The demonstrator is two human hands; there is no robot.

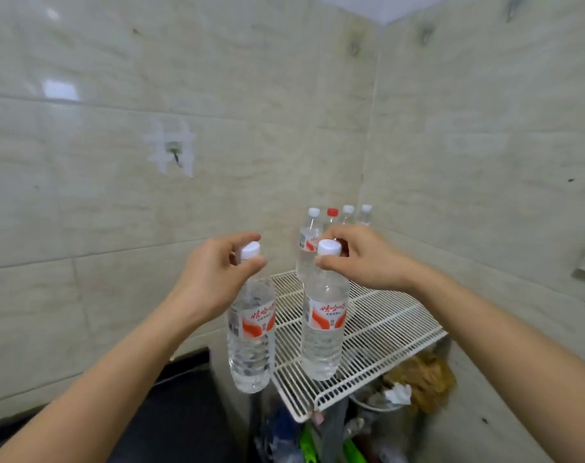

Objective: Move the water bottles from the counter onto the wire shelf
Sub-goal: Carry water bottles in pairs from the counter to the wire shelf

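Each hand is pinching a clear plastic water bottle's neck — left hand [214,272], right hand [361,253] — best lowering both upright onto the white wire shelf [384,325].

Six water bottles [322,329], five white caps [329,247], one red cap [332,212], one wire shelf [384,315], two hands [210,275]

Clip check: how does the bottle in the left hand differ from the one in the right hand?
The left hand's bottle hangs beside the wire shelf, past its left edge; the right hand's bottle is over its wires. The left hand's bottle has its base lower in the frame than the right hand's bottle. Both are clear, white-capped, red-labelled, and gripped at the neck by the left hand and right hand.
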